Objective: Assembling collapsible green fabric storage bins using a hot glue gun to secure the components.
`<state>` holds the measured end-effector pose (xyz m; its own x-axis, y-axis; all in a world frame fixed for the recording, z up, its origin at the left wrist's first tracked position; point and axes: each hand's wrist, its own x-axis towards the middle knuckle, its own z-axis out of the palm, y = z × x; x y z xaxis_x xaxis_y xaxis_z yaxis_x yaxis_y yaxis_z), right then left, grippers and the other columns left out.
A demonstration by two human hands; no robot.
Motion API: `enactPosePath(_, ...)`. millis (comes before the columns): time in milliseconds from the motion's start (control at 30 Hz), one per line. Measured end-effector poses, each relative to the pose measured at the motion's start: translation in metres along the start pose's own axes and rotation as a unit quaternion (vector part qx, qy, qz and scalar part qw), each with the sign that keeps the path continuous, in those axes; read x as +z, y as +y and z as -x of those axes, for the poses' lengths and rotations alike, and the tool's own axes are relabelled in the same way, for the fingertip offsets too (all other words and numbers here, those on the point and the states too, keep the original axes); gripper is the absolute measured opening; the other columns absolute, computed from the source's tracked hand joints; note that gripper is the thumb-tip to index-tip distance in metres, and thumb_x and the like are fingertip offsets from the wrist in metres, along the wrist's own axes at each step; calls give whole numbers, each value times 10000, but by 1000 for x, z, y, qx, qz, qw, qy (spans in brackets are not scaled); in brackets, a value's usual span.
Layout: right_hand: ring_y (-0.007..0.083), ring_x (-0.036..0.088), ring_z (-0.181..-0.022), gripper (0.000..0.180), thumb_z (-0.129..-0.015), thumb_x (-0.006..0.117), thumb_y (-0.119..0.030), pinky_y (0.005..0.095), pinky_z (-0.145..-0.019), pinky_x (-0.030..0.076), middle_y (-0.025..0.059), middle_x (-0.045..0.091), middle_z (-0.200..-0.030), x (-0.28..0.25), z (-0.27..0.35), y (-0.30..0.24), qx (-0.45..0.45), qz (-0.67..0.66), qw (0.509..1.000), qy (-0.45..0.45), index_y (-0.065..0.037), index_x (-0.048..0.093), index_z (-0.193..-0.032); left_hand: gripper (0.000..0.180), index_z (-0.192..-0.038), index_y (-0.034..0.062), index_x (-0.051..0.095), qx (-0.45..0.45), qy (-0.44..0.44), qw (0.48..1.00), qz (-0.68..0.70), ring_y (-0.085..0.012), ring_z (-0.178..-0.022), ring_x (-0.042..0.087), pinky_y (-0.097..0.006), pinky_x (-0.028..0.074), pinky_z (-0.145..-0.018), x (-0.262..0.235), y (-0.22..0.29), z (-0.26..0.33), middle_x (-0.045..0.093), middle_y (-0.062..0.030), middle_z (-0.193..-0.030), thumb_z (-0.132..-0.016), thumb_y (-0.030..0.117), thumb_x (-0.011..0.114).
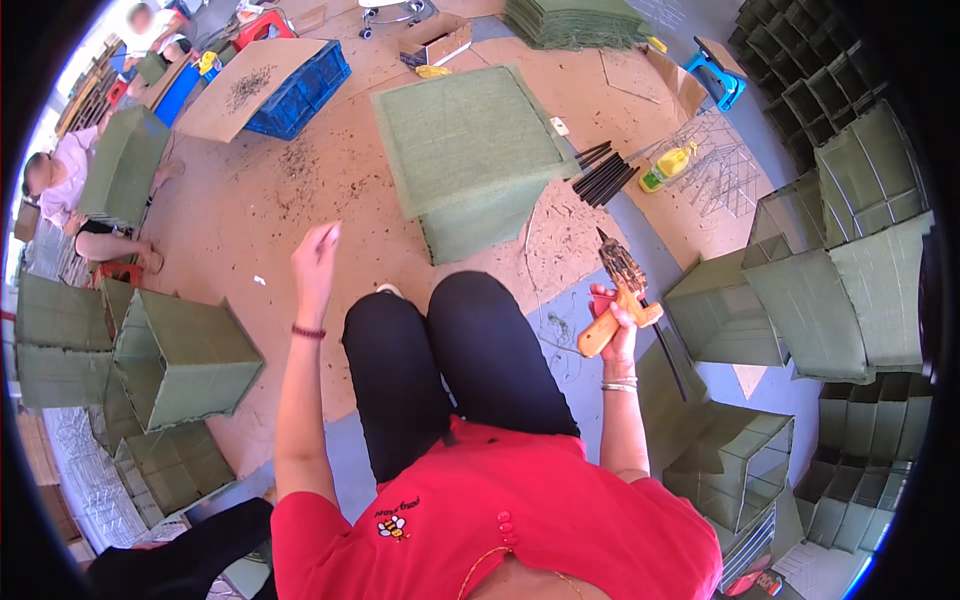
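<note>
The glue gun [620, 300], orange-handled with a crusted dark nozzle, sits clamped in the right hand [618, 325] beside the right knee, nozzle up. The left hand [316, 262] is raised, fingers seemingly pinched together on nothing clear. Ahead lies one stack of green felt squares [468, 155], black glue sticks [603, 172] and one yellow bottle [668, 166] beside it.

Red short-sleeved shirt with a small bee emblem, black trousers, dark-red bead bracelet, silver bangles
</note>
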<state>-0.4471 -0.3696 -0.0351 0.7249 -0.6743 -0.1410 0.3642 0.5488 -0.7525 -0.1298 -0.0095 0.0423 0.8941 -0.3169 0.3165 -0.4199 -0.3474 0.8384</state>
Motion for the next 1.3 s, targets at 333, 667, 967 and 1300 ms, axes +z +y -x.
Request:
enactPosePath(333,253,456,-1226,453,-753,592,-106,468,-1038,331,97,561,-1205,54,-165,75,-51,-272,961,24,-76,479,-1190,350,-910,72,583,-339,-147,897,243,-95,-767,528,-249,468,-684,88,2,-68,536,14,-850,-806,392,680)
enactPosePath(667,237,557,-1062,455,-745,608,-99,549,-975,372,76,581,-1173,56,-226,128,-23,-311,950,11,-127,494,-1184,163,-771,86,595,-305,-117,895,304,-51,-676,521,-203,440,-636,102,7,-64,556,42,-731,-834,215,670)
enactPosePath(967,252,508,-1161,238,-771,581,-103,473,-1025,351,101,584,-1157,46,-276,95,-2,-276,961,-28,-57,534,-999,169,-809,59,605,-303,-221,895,239,-123,-753,567,-253,468,-679,133,17,-58,606,-8,-841,-824,213,674)
enactPosePath(1300,301,483,-1172,284,-726,620,-52,438,-1000,401,108,555,-1096,-2,-132,48,3,-156,988,-8,-45,507,-986,346,-976,-4,574,457,-198,818,-288,-233,-955,529,-340,469,-821,117,67,-75,546,-88,-978,-689,154,684)
